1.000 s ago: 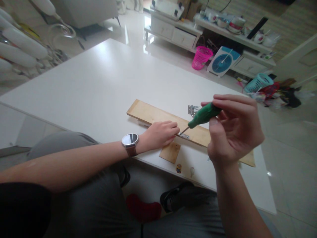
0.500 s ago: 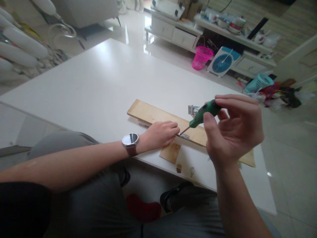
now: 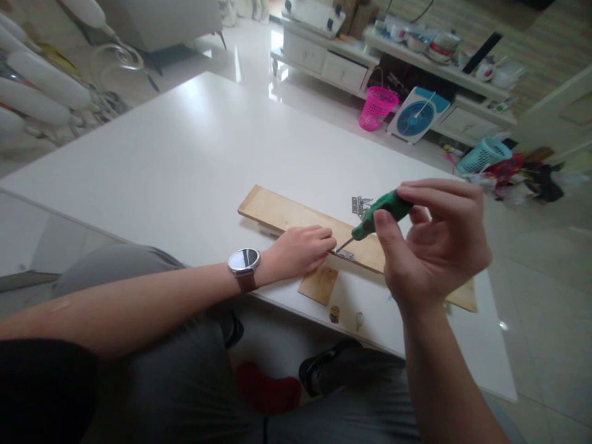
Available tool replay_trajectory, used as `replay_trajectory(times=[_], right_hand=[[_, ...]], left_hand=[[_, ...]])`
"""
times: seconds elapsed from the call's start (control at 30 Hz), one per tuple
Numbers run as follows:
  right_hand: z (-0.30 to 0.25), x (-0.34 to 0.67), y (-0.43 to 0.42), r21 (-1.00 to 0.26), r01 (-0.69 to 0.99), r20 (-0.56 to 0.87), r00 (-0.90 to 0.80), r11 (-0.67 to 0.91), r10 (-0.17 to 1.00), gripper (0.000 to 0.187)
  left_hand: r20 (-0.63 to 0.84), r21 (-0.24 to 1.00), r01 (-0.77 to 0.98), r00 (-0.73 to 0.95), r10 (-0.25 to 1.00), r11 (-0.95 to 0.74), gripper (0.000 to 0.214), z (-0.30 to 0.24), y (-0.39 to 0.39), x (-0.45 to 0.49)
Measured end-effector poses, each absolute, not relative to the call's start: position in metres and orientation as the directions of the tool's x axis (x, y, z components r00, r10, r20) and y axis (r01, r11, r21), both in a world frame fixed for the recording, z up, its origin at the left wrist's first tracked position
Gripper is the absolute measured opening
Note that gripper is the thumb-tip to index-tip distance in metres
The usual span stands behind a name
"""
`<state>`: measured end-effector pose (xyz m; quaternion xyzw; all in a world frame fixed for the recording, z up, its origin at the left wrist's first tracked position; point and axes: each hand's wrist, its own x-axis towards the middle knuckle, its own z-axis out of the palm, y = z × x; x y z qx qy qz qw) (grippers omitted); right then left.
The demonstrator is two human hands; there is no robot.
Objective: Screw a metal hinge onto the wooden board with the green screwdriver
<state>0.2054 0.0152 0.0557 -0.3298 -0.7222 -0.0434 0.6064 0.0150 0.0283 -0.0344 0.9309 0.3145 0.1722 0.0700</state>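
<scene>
My right hand [image 3: 437, 237] grips a green and black screwdriver [image 3: 382, 213] by its handle, thumb on one side and fingers on the other. The blade slants down to a small metal hinge plate [image 3: 346, 253] on the near edge of a long wooden board [image 3: 291, 213]. My left hand [image 3: 300, 251], a watch on its wrist, is closed at that same edge beside the blade's tip. What its fingertips pinch is hidden. A short wooden piece [image 3: 319, 285] lies below the board, on the near side. Several metal hinges [image 3: 359, 205] rest beyond the board.
The white table [image 3: 161, 154] carries a small yellow cartoon figure [image 3: 334, 314] and a small pale item [image 3: 359, 320] close to its front edge. Across the floor stand a pink basket [image 3: 378, 108], a blue fan [image 3: 416, 116] and a teal basket [image 3: 485, 154].
The screwdriver's handle has turned a little in my right hand, and the fingers have shifted slightly left. My left hand and the board stay where they were.
</scene>
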Motion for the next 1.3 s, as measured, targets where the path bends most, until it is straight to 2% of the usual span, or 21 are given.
replay_trajectory(times=[0.07, 0.17, 0.3, 0.47, 0.67, 0.77, 1.0, 1.3], right_hand=[[0.057, 0.2065, 0.014, -0.336, 0.575, 0.901, -0.033, 0.746, 0.432, 0.028], [0.0576, 0.2075, 0.0117, -0.379, 0.557, 0.879, -0.033, 0.739, 0.476, 0.027], [0.0568, 0.2069, 0.0105, -0.421, 0.467, 0.849, -0.097, 0.777, 0.519, 0.04], [0.0561, 0.2063, 0.0106, -0.446, 0.431, 0.837, -0.11, 0.784, 0.536, 0.051], [0.0553, 0.2077, 0.0113, -0.392, 0.538, 0.85, -0.099, 0.746, 0.518, 0.056], [0.0558, 0.208, 0.0111, -0.391, 0.555, 0.848, -0.093, 0.734, 0.522, 0.054], [0.0563, 0.2089, 0.0099, -0.457, 0.445, 0.813, -0.142, 0.77, 0.564, 0.053], [0.0561, 0.2064, 0.0107, -0.407, 0.546, 0.834, -0.106, 0.733, 0.542, 0.049]], left_hand=[[0.278, 0.242, 0.559, 0.743, 0.609, -0.793, 0.012, -0.0342, 0.028, 0.0148], [0.282, 0.235, 0.561, 0.743, 0.608, -0.794, 0.013, -0.0347, 0.0278, 0.0146], [0.283, 0.218, 0.567, 0.742, 0.608, -0.794, 0.011, -0.0357, 0.0282, 0.0147], [0.271, 0.215, 0.57, 0.746, 0.609, -0.793, 0.011, -0.0344, 0.0285, 0.0148], [0.279, 0.239, 0.565, 0.739, 0.613, -0.79, 0.014, -0.0356, 0.0285, 0.0151], [0.282, 0.24, 0.567, 0.736, 0.615, -0.788, 0.013, -0.0362, 0.0284, 0.0152], [0.273, 0.226, 0.562, 0.747, 0.606, -0.796, 0.011, -0.0343, 0.0286, 0.0146], [0.284, 0.255, 0.563, 0.733, 0.618, -0.786, 0.015, -0.0379, 0.0285, 0.0158]])
